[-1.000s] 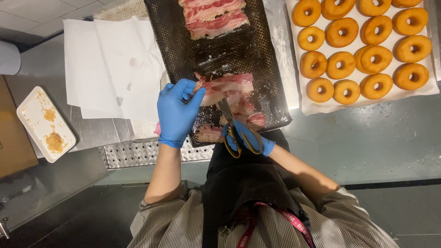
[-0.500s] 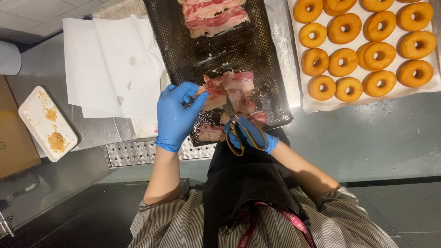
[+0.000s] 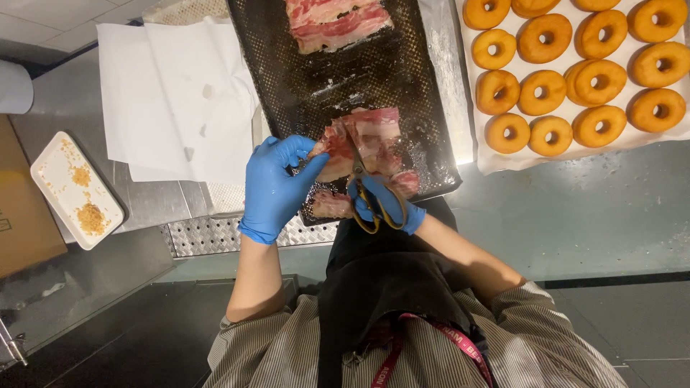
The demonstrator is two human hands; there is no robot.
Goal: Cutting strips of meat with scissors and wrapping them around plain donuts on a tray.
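Observation:
My left hand [image 3: 277, 188], in a blue glove, pinches a strip of raw bacon [image 3: 332, 146] and holds it up over the near end of a dark perforated baking tray [image 3: 402, 72]. My right hand [image 3: 384, 203], also in a blue glove, grips yellow-handled scissors [image 3: 368, 192] whose blades reach up into the held strip. More bacon pieces [image 3: 374, 133] lie on the tray just behind the scissors. Another pile of bacon strips [image 3: 334, 21] sits at the tray's far end.
A white paper-lined tray with several glazed ring doughnuts [image 3: 575, 72] stands to the right. White paper sheets [image 3: 180, 100] lie left of the baking tray. A small white dish with crumbs [image 3: 75, 188] and a brown cardboard box [image 3: 21, 208] sit at the far left.
My left hand has lifted the bacon strip a little and shifted right toward the scissors. The scissors' blades have moved up into the strip.

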